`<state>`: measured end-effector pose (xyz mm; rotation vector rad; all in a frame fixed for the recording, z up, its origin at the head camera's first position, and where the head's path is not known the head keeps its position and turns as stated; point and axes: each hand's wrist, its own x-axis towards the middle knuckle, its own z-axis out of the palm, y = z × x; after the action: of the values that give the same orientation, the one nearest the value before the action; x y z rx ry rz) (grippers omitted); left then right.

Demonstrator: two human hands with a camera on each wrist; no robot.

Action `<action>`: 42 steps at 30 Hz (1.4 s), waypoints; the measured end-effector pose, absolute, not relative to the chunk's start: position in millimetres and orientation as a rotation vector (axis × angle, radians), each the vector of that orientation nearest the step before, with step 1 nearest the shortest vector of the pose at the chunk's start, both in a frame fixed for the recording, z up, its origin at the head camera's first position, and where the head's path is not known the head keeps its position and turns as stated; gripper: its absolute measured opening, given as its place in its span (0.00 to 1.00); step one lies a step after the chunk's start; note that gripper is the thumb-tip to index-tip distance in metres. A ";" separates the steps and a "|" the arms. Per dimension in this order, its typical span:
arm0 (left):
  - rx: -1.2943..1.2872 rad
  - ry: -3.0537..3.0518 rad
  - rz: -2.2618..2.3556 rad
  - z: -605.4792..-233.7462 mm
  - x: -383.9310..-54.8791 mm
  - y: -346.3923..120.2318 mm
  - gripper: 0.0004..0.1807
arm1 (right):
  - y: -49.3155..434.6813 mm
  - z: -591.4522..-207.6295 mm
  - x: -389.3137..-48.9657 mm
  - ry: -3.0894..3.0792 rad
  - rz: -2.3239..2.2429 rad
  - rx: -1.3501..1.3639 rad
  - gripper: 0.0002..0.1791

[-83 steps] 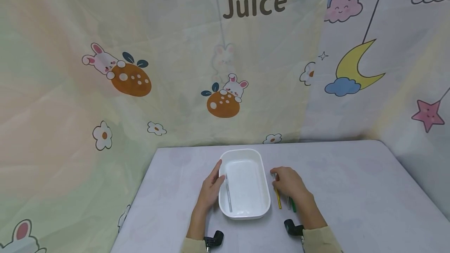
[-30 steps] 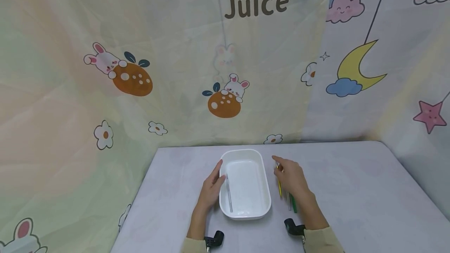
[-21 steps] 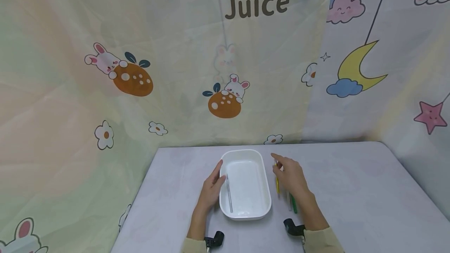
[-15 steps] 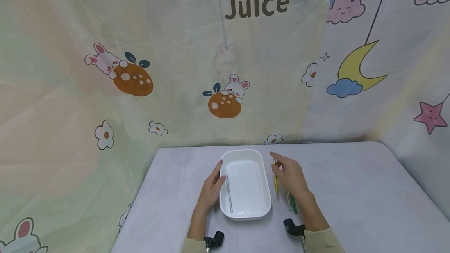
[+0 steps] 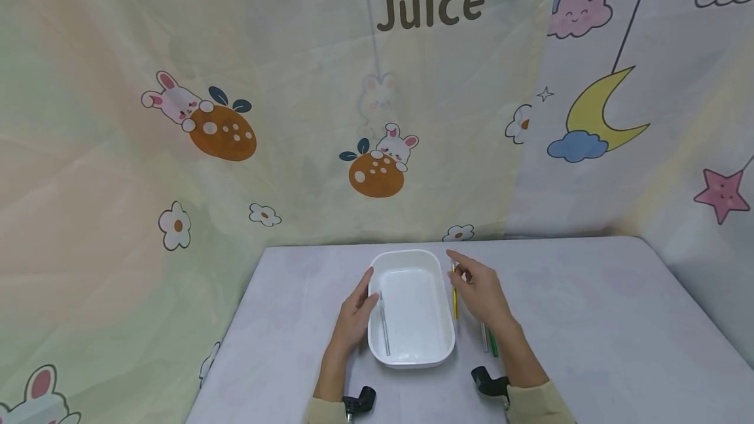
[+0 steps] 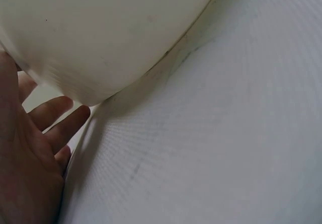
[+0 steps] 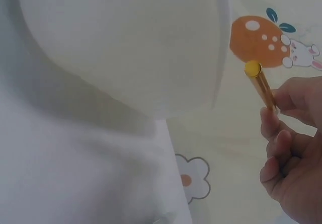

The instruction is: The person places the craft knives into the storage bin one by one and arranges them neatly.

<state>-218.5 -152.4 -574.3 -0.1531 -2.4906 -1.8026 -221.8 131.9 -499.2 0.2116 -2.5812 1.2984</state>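
A white rectangular tray (image 5: 418, 319) lies on the table, with a slim clear pen (image 5: 385, 329) along its left inner side. My left hand (image 5: 352, 322) holds the tray's left side, thumb over the rim; in the left wrist view its fingers (image 6: 70, 126) touch the outer wall. Beside the tray's right rim, my right hand (image 5: 484, 293) pinches a yellow pen (image 5: 455, 304) between thumb and fingers, its yellow end pointing back toward me. The right wrist view shows that yellow pen (image 7: 261, 85) just apart from the tray wall.
A clear pen (image 5: 484, 337) and a green pen (image 5: 492, 343) lie on the white table (image 5: 601, 319) by my right wrist, partly covered by it. Behind the table hangs a printed cloth (image 5: 294, 116).
My right hand has lifted the yellow pen and carried it away from me and leftward, up to the tray's right rim. The left hand and the tray stay in place.
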 end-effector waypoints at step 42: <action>-0.152 -2.503 -1.819 -577.3 -221.5 -154.7 0.30 | 79.9 -492.3 -207.3 -2.582 1.350 0.392 0.27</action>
<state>-221.5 -154.7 -577.3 -0.1520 -2.5027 -1.8189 -207.3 79.9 -492.3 0.3925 -2.5823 1.3505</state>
